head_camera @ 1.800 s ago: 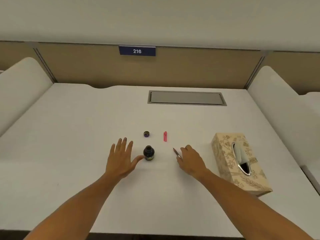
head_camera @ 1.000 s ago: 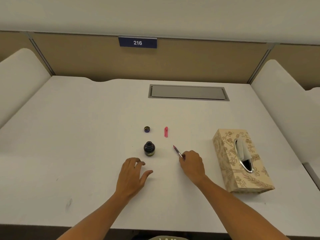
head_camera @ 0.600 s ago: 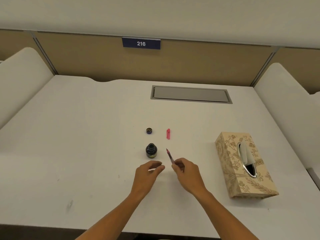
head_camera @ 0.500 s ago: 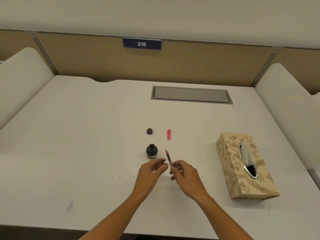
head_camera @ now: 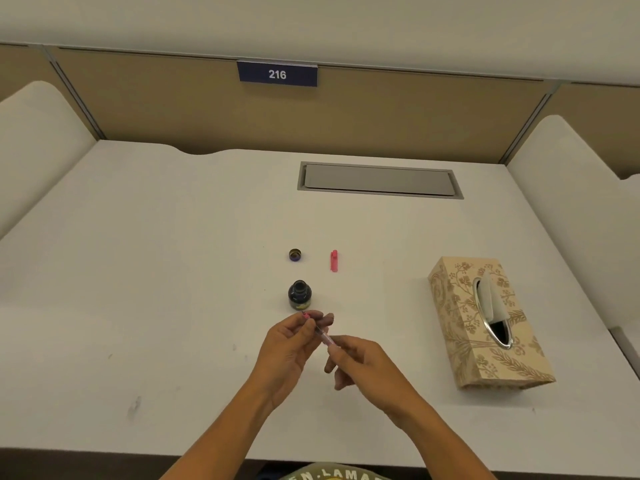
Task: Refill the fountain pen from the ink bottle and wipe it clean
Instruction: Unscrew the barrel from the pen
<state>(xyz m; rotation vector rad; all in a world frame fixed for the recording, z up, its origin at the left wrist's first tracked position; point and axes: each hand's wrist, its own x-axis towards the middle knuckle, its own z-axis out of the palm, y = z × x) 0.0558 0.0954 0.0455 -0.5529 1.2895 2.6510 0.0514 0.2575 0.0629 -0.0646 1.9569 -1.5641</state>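
White desk surface, mostly bare on the left, a faint smudge near the front-left edge. Centre of desk: dark ink bottle stood upright, uncapped, mouth open. Its cap sat just beyond it, apart from it. Pink pen cap lay to the right of the bottle cap, lengthwise pointing away, not touching anything.

Just in front of the bottle, both hands were raised over the desk and held the fountain pen between them. Left hand was closed in a pinch on the pen's far end, thumb and fingertips around the pink section close to the nib. Right hand was closed on the near end of the clear barrel, remaining fingers loosely curled below. Pen ran diagonally, nib end far-left toward the bottle, not in the ink. Right hand slightly blurred, exact finger placement hard to tell.

Right side: patterned beige tissue box lay flat, well apart from the hands, white tissue sticking out of its oval slot. Far centre-right: grey recessed hatch in the desk. Blue sign reading 216 on the back partition.
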